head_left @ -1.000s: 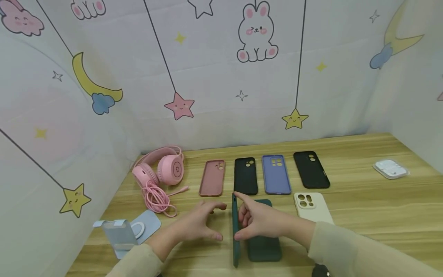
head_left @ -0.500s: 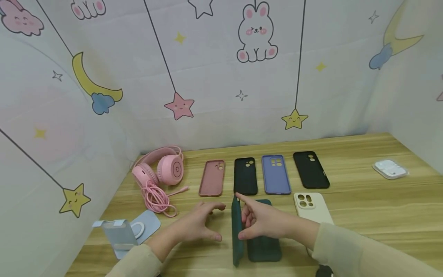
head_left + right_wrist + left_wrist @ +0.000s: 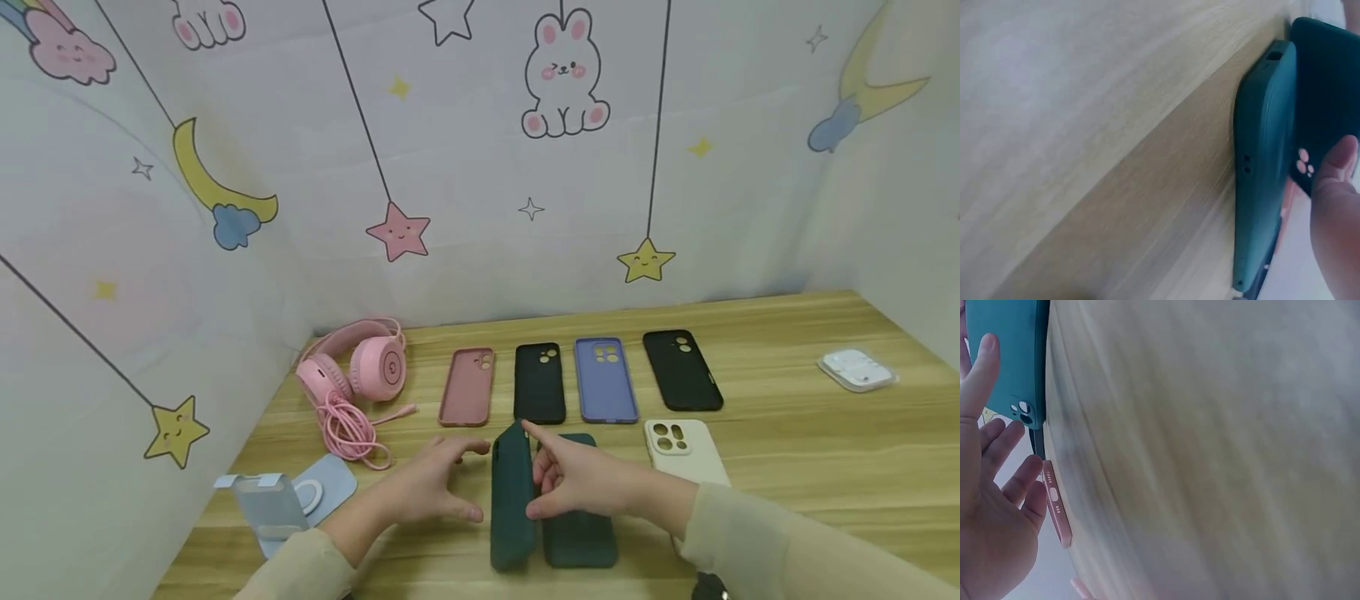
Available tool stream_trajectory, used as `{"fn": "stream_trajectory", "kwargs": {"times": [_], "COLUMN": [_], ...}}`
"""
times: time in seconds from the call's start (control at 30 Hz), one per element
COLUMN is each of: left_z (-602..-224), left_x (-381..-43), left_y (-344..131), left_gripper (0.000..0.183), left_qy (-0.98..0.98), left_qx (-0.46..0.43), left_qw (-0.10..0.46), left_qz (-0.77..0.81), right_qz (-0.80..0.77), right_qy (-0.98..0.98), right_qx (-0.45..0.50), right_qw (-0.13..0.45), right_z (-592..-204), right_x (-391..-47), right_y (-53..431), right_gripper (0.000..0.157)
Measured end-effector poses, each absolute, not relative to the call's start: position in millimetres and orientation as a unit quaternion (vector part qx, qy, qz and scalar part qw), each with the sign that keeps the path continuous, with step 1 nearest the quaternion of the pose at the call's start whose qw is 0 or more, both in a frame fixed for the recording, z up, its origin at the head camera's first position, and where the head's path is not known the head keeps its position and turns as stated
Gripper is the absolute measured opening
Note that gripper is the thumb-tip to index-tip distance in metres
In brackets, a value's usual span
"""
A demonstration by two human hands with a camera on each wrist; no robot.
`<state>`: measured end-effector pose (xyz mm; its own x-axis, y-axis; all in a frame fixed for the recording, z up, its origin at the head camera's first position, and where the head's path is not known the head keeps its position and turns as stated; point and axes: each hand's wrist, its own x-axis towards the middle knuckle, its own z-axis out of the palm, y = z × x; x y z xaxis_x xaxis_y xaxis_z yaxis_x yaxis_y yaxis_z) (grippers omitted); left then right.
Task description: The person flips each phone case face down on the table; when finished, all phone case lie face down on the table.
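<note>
In the head view my right hand [image 3: 581, 477] holds a dark green phone case [image 3: 513, 500] by its right edge, index finger at the upper corner and thumb lower down. The case stands tilted, its outer back turned to the left. Camera holes show in its back in the left wrist view. Flat on the table, partly hidden under my right hand, lies a second dark green phone case [image 3: 581, 543]. My left hand [image 3: 427, 485] hovers left of the held case, fingers and thumb spread apart, apparently not touching it.
A row of phone cases lies behind: a pink one [image 3: 467, 387], a black one [image 3: 539, 385], a purple one [image 3: 607, 381] and another black one [image 3: 682, 372]. A cream case [image 3: 693, 462] lies right. Pink headphones [image 3: 378, 369], a blue stand [image 3: 272, 507] and boxed earphones [image 3: 857, 369] flank them.
The held green case has turned from edge-on to a leftward-facing tilt, so its back shows more. My right hand has shifted slightly right. The left hand barely moves; the view shifts a little.
</note>
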<state>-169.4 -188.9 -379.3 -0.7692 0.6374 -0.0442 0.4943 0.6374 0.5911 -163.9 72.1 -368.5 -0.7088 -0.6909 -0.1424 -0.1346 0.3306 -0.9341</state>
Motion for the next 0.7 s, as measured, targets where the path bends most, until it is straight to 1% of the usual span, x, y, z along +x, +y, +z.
{"fn": "stream_trajectory", "kwargs": {"times": [0.17, 0.4, 0.7], "left_z": [-381.2, -383.7, -384.3], "left_x": [-170.4, -169.0, -168.0], "left_y": [-190.4, -198.5, -207.1], "left_gripper": [0.078, 0.079, 0.081], "left_qy": [0.895, 0.905, 0.916], "left_qx": [0.319, 0.301, 0.312], "left_qw": [0.121, 0.117, 0.094], "left_qz": [0.288, 0.277, 0.234], "right_qz": [-0.501, -0.481, -0.403], "right_qy": [0.775, 0.788, 0.831], "right_qx": [-0.262, -0.257, -0.264], "right_qw": [0.282, 0.285, 0.278], "right_z": [-368.2, -368.3, -365.3], "right_x": [-164.4, -163.3, -165.7], "right_y": [64.3, 50.9, 38.0], "right_gripper": [0.105, 0.107, 0.107]}}
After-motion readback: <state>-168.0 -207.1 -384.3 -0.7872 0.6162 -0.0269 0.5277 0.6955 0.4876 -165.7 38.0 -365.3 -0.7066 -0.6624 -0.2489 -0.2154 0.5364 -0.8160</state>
